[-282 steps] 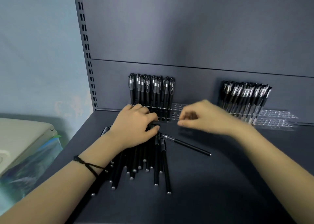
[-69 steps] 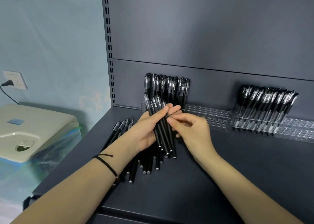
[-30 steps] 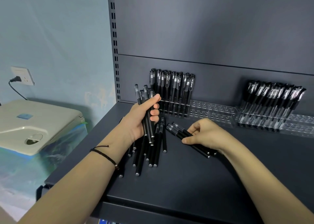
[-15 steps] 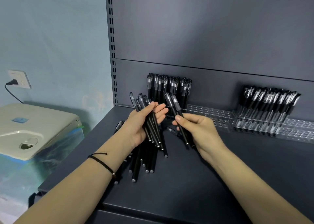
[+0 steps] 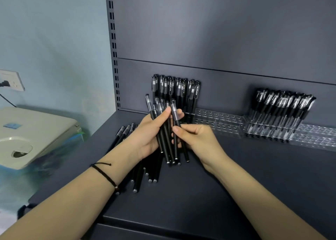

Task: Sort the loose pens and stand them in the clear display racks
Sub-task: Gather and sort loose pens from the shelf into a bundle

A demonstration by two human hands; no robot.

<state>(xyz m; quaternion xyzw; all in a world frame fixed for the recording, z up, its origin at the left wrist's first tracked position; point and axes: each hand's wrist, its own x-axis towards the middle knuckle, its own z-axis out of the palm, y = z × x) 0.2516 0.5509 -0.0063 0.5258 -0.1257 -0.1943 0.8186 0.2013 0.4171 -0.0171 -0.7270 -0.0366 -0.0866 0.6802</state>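
Right hand (image 5: pixel 198 139) has joined left hand (image 5: pixel 146 133), both gripping about six pens (image 5: pixel 165 139).

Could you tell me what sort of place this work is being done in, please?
Most likely a stationery shop or stockroom: a dark metal retail shelf with a slotted upright, and clear display racks holding rows of identical black pens.

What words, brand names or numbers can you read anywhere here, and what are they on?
Nothing reads clearly.
White print on caps of the racked pens: too blurred to read.
White print on the held pens: too small and blurred.
Blue sticker on the beige machine: no legible text.
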